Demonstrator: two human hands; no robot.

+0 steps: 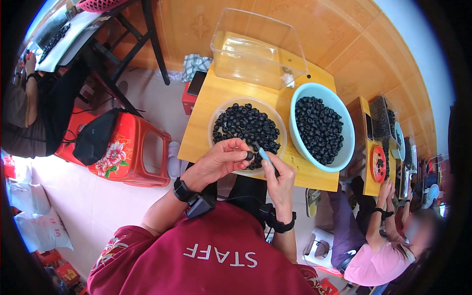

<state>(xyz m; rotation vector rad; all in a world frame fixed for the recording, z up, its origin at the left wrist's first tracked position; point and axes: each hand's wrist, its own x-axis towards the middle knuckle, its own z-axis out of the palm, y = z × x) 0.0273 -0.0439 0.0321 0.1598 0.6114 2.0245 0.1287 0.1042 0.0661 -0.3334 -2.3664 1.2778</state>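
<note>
1. Over the near edge of the bench (196, 142), the left hand (221, 158) pinches a dark round piece (250, 156) between thumb and fingers; it is probably light, firm and slightly slippery, best held by its sides. Near-round, it shows no clear long axis.
2. Beside it, the right hand (281, 178) grips a blue-handled tool (264, 154), likely stiff, which slants leftward and away from the person.
3. Beyond sits a clear dish (282, 120) of similar pieces (246, 120); rightward, a pale-blue basin (345, 153) holds more.
4. Farther back stands a clear bin (246, 76).
</note>
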